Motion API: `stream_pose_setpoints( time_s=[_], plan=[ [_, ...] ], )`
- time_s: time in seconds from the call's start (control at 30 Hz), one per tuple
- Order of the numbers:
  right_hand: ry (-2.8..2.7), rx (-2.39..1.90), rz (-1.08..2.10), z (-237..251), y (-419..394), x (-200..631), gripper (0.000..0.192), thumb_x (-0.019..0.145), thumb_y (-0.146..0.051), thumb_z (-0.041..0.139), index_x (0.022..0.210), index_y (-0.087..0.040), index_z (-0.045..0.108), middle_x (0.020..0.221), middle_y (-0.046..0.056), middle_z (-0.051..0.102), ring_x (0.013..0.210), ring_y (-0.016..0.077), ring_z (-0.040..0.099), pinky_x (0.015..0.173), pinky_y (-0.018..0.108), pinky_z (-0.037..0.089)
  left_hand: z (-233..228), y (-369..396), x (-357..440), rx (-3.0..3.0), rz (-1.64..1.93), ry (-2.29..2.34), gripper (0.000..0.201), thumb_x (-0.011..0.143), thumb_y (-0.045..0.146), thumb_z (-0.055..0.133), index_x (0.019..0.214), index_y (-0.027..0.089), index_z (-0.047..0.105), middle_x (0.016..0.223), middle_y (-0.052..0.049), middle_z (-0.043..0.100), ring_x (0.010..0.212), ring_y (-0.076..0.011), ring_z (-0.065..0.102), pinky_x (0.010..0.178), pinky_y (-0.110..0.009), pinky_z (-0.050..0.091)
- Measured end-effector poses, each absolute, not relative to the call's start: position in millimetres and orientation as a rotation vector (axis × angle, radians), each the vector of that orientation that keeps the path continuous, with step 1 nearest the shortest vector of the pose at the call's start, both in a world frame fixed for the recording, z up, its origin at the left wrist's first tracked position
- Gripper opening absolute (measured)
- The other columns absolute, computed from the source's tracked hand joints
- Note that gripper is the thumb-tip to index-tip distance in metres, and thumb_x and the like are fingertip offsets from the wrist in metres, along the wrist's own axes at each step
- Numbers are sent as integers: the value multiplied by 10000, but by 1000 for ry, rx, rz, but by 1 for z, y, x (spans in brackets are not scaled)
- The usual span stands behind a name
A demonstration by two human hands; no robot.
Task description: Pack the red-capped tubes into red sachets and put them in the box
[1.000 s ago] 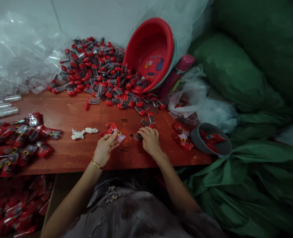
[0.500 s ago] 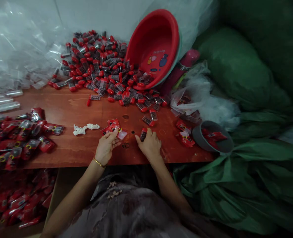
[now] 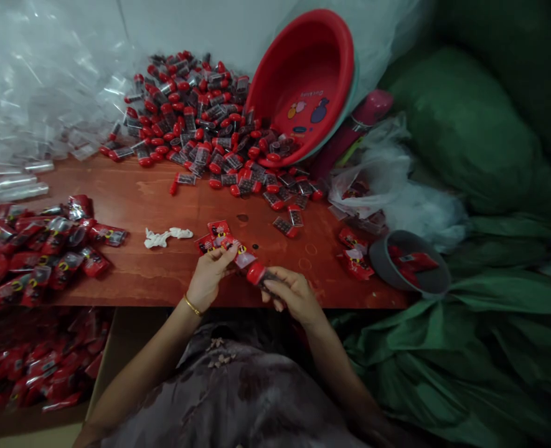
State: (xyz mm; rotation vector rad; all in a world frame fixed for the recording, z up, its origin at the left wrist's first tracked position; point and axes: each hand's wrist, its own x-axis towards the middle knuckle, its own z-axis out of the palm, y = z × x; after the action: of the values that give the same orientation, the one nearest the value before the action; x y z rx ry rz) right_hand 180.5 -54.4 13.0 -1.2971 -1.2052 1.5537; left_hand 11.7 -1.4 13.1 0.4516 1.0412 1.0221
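Observation:
My left hand [image 3: 211, 274] pinches a small red printed sleeve [image 3: 242, 254] with a clear window. Between the thumb and fingers of my right hand [image 3: 289, 289] is a clear small bottle [image 3: 259, 274] with a red cap and dark contents. Its cap end points at the sleeve and meets or nearly meets it; I cannot tell whether it is inside. Other red sleeves [image 3: 218, 230] lie on the table just beyond my left hand. A crumpled white scrap [image 3: 167, 236] rests left of them.
A heap of red-capped bottles [image 3: 182, 118] spills from a tilted red basin [image 3: 322, 68]. Sleeved bottles [image 3: 46, 249] pile up at left, more in a box [image 3: 37, 367] below. A grey bowl [image 3: 382, 261] holds red sleeves. Green sacks [image 3: 466, 124] stand at right.
My right hand has lifted the bottle off the table and brought it to the sleeve, cap end first. My left hand still pinches the sleeve. The whole view has shifted slightly.

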Motion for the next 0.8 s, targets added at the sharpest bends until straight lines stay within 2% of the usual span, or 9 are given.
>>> stream_pose_setpoints(
  time_s=[0.17, 0.27, 0.4, 0.57, 0.8],
  plan=[
    [-1077, -1220, 1715, 8, -45, 172, 246, 719, -388, 625, 801, -157, 638, 512, -38, 598, 303, 30, 348, 312, 170, 236, 15, -5, 9, 619, 1075, 1007, 367, 471, 440, 836, 586, 140, 658, 590, 19, 625, 552, -85, 530, 594, -221, 456],
    [-1035, -1194, 1695, 3, -42, 172, 228, 722, -377, 623, 793, -160, 632, 507, -43, 594, 307, 29, 351, 313, 165, 239, 14, -5, 6, 636, 1075, 1009, 357, 488, 432, 832, 634, 142, 682, 636, 12, 647, 584, -95, 548, 620, -230, 472],
    [-1082, -1192, 1619, 0, -41, 172, 240, 744, -381, 624, 835, -159, 638, 526, -42, 592, 341, 32, 378, 334, 162, 256, 13, -5, 8, 635, 1081, 982, 374, 512, 431, 824, 717, 142, 705, 697, -5, 679, 616, -105, 574, 648, -240, 488],
    [-1151, -1176, 1518, -4, -39, 166, 291, 773, -422, 616, 911, -166, 632, 574, -33, 611, 374, 41, 395, 369, 172, 301, 7, -8, 16, 720, 1116, 967, 342, 484, 355, 852, 691, 133, 694, 666, 3, 679, 604, -92, 573, 635, -215, 477],
    [-1257, -1295, 1214, -3, -32, 152, 253, 814, -418, 591, 893, -177, 589, 601, -31, 609, 396, 51, 414, 394, 182, 331, 5, -7, 19, 625, 1154, 947, 361, 522, 382, 837, 737, 127, 699, 668, -16, 688, 541, -90, 561, 556, -215, 466]
  ],
)
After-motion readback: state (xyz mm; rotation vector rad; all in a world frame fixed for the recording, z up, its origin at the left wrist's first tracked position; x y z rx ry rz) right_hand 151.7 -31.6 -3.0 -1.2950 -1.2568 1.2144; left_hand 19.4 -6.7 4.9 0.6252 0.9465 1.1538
